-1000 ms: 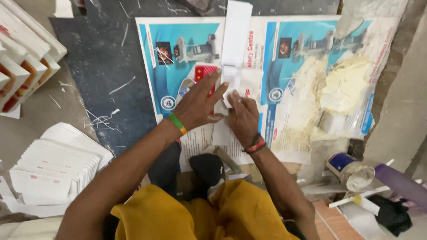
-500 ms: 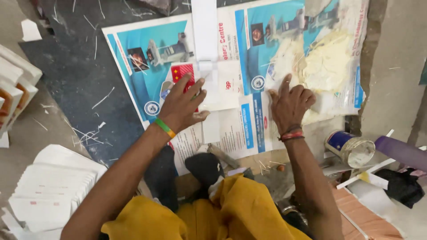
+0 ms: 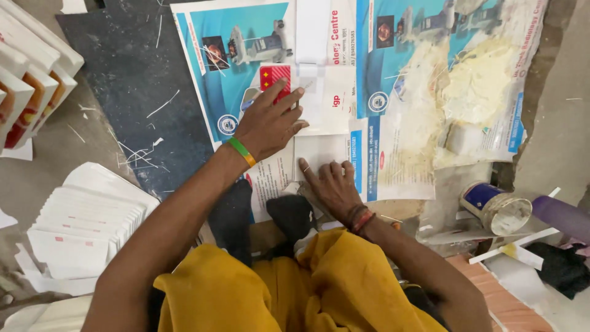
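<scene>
Left hand (image 3: 268, 125) presses flat on a white folded card (image 3: 319, 101); right hand (image 3: 332, 186) rests on its lower flap.

Even soft daylight, faint shadows, sharp centre, slight wide-angle edge distortion.

You wear mustard-yellow cloth; green-and-orange band at your left hand (image 3: 268, 123), red and dark bands at your right hand (image 3: 334, 186).

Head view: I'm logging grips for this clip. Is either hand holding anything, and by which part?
Nothing is gripped. The left hand presses flat on the white folded card, at its lower left. The right hand lies flat on the card's lower flap.
</scene>
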